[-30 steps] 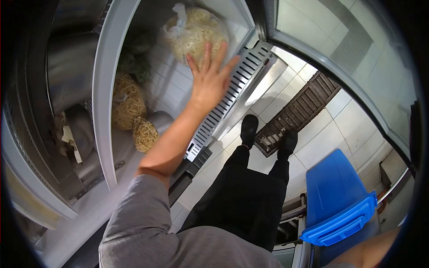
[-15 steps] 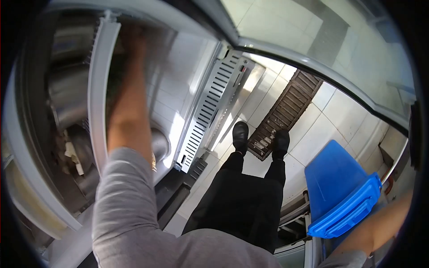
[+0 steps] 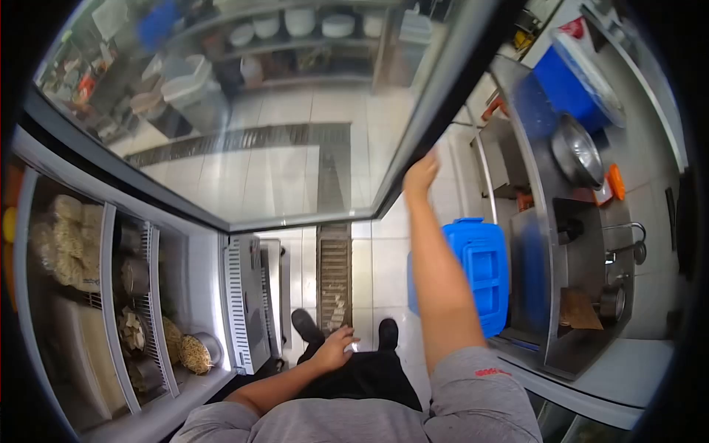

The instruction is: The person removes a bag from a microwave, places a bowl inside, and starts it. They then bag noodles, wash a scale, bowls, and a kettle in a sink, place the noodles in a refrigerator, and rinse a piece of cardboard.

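Observation:
My right hand (image 3: 422, 176) is at the outer edge of the glass fridge door (image 3: 295, 215), its fingers wrapped round the dark frame at the end of my outstretched arm. My left hand (image 3: 334, 350) hangs in front of my black apron (image 3: 362, 376), fingers loosely apart and nothing in them. To the left, the fridge (image 3: 199, 266) stands open. On its shelves are bagged pale food (image 3: 70, 244), several metal containers and a metal pot of chopped food (image 3: 198, 353).
A blue lidded bin (image 3: 484, 277) stands on the floor beside my right arm. Further right is a steel counter (image 3: 521, 111) with a metal bowl (image 3: 578, 151), a blue container (image 3: 569, 81) and a sink (image 3: 583, 258). A floor drain grate (image 3: 334, 273) runs ahead of my shoes.
My left arm has come out of the fridge, and that hand is now by my apron, holding nothing. My right arm now reaches forward to the door's edge. The view has turned right.

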A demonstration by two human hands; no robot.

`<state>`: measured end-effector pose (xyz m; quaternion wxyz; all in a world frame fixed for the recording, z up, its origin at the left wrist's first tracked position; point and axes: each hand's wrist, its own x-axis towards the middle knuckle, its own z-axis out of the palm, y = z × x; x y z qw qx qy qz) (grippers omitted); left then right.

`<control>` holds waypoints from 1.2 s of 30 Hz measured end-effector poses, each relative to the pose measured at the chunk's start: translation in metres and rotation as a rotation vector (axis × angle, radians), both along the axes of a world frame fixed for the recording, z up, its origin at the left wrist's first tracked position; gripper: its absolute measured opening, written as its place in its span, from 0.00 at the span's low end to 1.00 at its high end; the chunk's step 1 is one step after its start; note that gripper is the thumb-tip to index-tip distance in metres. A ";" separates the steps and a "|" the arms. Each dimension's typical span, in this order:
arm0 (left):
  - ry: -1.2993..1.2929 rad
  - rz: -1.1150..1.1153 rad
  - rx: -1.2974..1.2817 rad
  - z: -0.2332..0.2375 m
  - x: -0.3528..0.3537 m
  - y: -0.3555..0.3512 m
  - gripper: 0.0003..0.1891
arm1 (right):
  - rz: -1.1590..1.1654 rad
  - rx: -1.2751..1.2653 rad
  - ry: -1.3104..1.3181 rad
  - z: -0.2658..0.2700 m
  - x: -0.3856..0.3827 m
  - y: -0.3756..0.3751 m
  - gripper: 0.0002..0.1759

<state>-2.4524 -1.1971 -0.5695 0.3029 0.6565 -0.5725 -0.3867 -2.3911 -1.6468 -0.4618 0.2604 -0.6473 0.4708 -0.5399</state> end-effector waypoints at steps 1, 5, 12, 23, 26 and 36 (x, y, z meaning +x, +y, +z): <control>-0.017 -0.061 0.025 0.006 -0.009 -0.003 0.21 | -0.018 -0.120 -0.065 0.002 -0.008 0.017 0.22; -0.130 -0.115 0.309 0.038 -0.036 -0.022 0.19 | 0.274 0.053 -0.155 0.049 -0.079 0.098 0.15; -0.165 -0.118 0.340 0.122 -0.118 -0.058 0.25 | 0.908 0.198 -0.092 0.061 -0.232 0.210 0.15; -0.505 0.142 0.895 0.126 -0.129 -0.050 0.23 | 0.269 1.041 0.373 -0.188 -0.561 0.213 0.09; -0.671 0.312 1.157 0.080 -0.078 -0.001 0.17 | 0.201 1.203 0.250 -0.171 -0.577 0.219 0.07; -0.333 -0.204 1.452 0.035 0.097 0.134 0.28 | 0.135 1.357 0.240 -0.150 -0.470 0.178 0.06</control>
